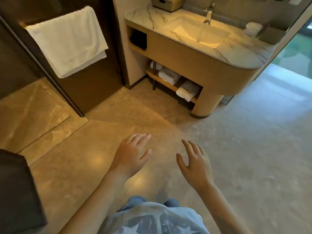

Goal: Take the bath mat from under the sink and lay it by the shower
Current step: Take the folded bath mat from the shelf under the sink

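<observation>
Under the sink [194,32], a low open shelf [166,85] of the wooden vanity holds folded white linen: one bundle at the right [187,91] and another further back [168,76]. I cannot tell which of them is the bath mat. My left hand [130,153] and my right hand [194,162] hover over the tiled floor well short of the vanity, both with fingers spread and nothing in them. The shower floor [28,108] lies to the left behind a dark door frame [50,76].
A white towel [67,41] hangs on the glass shower door at upper left. A marble counter carries a tap [209,13], a grey box [166,3] and a rolled cloth [253,28]. A dark object [18,191] stands at lower left. Carpet begins to the right.
</observation>
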A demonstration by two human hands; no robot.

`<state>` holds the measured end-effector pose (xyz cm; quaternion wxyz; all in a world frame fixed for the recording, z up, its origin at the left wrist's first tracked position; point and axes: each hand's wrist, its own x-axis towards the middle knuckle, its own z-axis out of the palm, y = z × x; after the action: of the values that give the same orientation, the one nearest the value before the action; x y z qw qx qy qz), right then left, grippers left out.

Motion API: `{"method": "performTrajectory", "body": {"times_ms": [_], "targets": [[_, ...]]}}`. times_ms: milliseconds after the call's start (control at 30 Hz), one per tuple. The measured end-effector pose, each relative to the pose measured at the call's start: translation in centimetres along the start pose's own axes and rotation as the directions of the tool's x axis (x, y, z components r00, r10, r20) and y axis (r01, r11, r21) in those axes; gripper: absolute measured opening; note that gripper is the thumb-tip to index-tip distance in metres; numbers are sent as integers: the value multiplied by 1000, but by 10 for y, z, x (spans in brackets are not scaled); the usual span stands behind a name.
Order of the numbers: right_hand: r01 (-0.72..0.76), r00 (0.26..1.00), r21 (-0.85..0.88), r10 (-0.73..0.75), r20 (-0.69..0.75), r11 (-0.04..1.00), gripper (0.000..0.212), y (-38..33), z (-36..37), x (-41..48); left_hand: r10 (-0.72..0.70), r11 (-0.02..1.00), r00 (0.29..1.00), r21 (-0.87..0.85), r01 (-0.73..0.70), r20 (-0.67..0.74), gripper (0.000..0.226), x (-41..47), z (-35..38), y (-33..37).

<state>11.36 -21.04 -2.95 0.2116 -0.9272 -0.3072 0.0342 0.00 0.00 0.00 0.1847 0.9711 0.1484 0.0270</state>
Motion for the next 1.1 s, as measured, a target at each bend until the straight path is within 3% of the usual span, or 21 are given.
{"method": "performTrajectory", "body": {"times_ms": [167,333,700,900,1100], "targets": [[30,1000,3,-31,8,1000,53,-67,27,32,-27,1000,1000,-7,27,-12,51,11,-25,-75],[0,1000,-41,1,16,999,53,-80,31,68,30,999,999,-31,-30,-12,47,51,-30,-110],[-175,985,-33,175,-7,984,50,-19,34,215,127,991,991,-32,-126,37,43,224,-38,-119],[-92,992,-34,88,-95,995,47,3,22,323,194,981,981,11,-194,2,49,335,-59,-119],[-129,983,-7,127,-132,992,53,11,9,398,262,965,965,-11,-262,14,52,414,-58,-123]]}}
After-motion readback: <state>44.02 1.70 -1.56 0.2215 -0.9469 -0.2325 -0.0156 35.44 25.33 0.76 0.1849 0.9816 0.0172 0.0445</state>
